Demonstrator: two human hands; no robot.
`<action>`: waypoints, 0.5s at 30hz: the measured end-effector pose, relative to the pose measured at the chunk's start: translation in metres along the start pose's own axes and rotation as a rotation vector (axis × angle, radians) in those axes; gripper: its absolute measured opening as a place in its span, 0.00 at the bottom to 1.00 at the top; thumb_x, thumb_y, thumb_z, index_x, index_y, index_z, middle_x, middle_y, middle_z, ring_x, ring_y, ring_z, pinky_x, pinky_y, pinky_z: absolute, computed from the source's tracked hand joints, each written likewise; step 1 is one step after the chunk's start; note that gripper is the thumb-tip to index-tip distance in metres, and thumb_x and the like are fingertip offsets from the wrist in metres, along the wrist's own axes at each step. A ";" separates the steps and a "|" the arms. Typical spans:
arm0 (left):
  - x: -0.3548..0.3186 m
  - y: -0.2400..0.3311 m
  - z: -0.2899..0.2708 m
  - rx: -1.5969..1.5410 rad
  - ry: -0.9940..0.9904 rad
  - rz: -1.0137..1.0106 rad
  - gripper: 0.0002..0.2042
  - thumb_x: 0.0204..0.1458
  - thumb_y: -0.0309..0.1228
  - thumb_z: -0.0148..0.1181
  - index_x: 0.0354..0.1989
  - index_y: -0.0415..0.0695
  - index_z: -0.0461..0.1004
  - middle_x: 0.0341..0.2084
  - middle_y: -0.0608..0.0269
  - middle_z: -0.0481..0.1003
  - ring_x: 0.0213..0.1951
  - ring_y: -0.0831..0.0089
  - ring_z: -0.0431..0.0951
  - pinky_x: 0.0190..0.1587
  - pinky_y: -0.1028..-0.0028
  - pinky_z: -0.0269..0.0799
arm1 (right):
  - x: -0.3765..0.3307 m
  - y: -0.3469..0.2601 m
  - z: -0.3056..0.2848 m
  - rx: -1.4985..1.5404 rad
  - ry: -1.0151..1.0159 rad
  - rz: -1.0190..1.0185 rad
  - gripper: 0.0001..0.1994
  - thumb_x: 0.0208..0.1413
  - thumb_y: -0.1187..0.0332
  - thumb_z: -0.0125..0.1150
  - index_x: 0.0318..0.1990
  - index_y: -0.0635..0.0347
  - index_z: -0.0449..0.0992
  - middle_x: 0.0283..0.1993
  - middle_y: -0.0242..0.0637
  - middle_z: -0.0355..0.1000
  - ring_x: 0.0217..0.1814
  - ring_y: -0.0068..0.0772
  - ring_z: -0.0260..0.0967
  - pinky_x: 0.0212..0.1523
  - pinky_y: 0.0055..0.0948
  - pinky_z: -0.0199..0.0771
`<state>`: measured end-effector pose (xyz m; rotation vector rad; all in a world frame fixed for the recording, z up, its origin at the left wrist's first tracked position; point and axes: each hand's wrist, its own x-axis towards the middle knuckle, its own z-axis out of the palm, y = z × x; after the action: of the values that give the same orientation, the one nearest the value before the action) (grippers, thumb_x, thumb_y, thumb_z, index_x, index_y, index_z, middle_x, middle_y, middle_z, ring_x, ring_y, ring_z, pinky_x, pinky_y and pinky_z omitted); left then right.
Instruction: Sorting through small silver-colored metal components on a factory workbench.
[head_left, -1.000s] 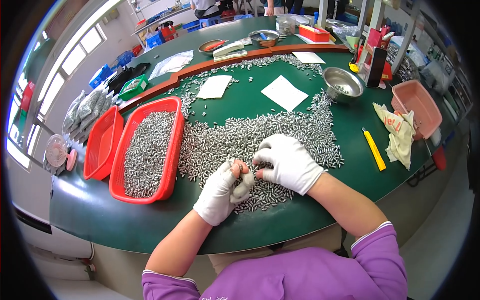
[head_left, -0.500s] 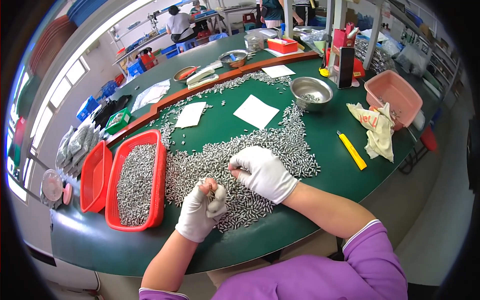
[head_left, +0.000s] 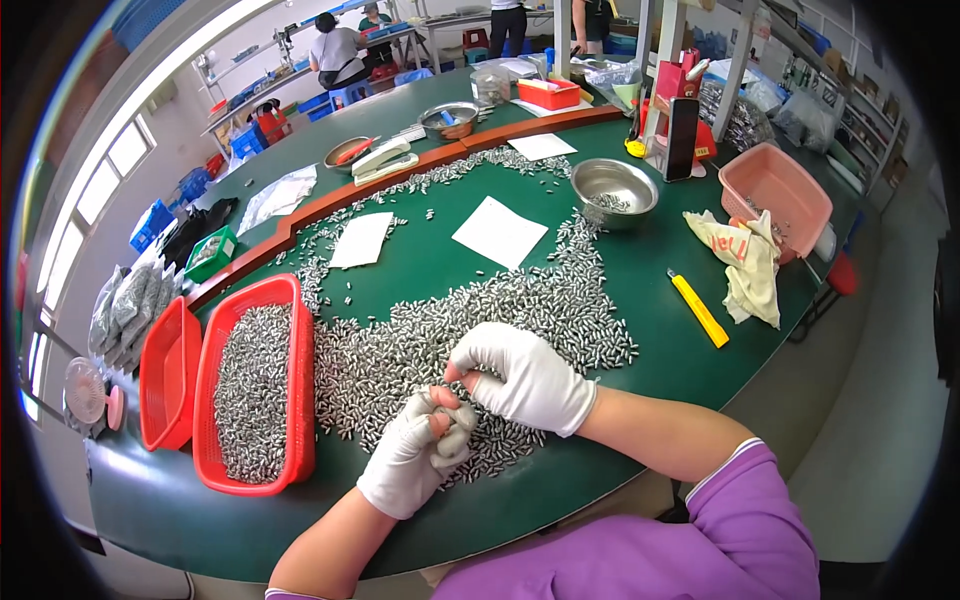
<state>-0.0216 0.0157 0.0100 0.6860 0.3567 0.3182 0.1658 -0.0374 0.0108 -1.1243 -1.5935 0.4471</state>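
A wide, thin spread of small silvery metal pins (head_left: pixel 400 345) covers the green table top. Over its near part is my left hand (head_left: pixel 415 455), in a white glove with bare thumb and fingertips, its fingers curled closed; whatever is inside them is too small to make out. Just right of it and slightly farther off, my right hand (head_left: pixel 525 380), gloved the same way, holds thumb and forefinger pinched close to the left fingertips. Any part in that pinch is hidden. Left of my hands stands a red plastic basket (head_left: pixel 302 400) filled with similar pins.
An empty-looking red basket (head_left: pixel 165 385) sits farther left. White paper sheets (head_left: pixel 500 232) lie beyond the pins. Toward the right are a steel bowl (head_left: pixel 615 190), a yellow cutter (head_left: pixel 700 310), a cloth (head_left: pixel 745 265) and a pink basin (head_left: pixel 775 185). A brown wooden strip (head_left: pixel 440 152) edges the work area.
My left hand has moved right, closer to the right hand, so the fingertips now nearly meet. The whole view has shifted slightly.
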 end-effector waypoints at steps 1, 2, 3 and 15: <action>0.000 0.000 -0.001 -0.004 -0.001 -0.002 0.14 0.52 0.36 0.62 0.40 0.48 0.63 0.30 0.66 0.64 0.21 0.83 0.56 0.23 0.83 0.52 | 0.002 0.000 -0.001 -0.086 -0.024 -0.067 0.07 0.48 0.80 0.61 0.36 0.60 0.75 0.36 0.38 0.73 0.38 0.36 0.73 0.41 0.28 0.73; 0.000 0.000 -0.002 0.002 -0.002 -0.002 0.14 0.53 0.37 0.62 0.40 0.48 0.64 0.29 0.67 0.64 0.21 0.83 0.55 0.23 0.83 0.51 | 0.001 -0.002 0.000 -0.072 -0.002 -0.045 0.08 0.48 0.79 0.61 0.36 0.60 0.75 0.36 0.38 0.73 0.37 0.36 0.73 0.40 0.29 0.73; 0.000 0.000 -0.002 0.010 -0.003 -0.002 0.14 0.53 0.38 0.62 0.40 0.48 0.64 0.28 0.67 0.63 0.21 0.83 0.54 0.23 0.83 0.50 | 0.001 -0.005 0.002 -0.057 0.021 -0.024 0.09 0.47 0.79 0.61 0.37 0.59 0.75 0.35 0.39 0.74 0.36 0.36 0.73 0.39 0.29 0.73; -0.001 -0.003 0.011 0.221 0.112 0.100 0.16 0.51 0.40 0.65 0.39 0.49 0.63 0.24 0.71 0.64 0.19 0.84 0.55 0.21 0.83 0.50 | 0.000 0.002 -0.002 0.103 -0.155 -0.099 0.09 0.44 0.76 0.67 0.35 0.57 0.78 0.42 0.37 0.72 0.45 0.37 0.71 0.46 0.31 0.73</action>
<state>-0.0171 0.0070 0.0156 0.9068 0.4698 0.4171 0.1681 -0.0365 0.0101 -0.9476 -1.7321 0.5546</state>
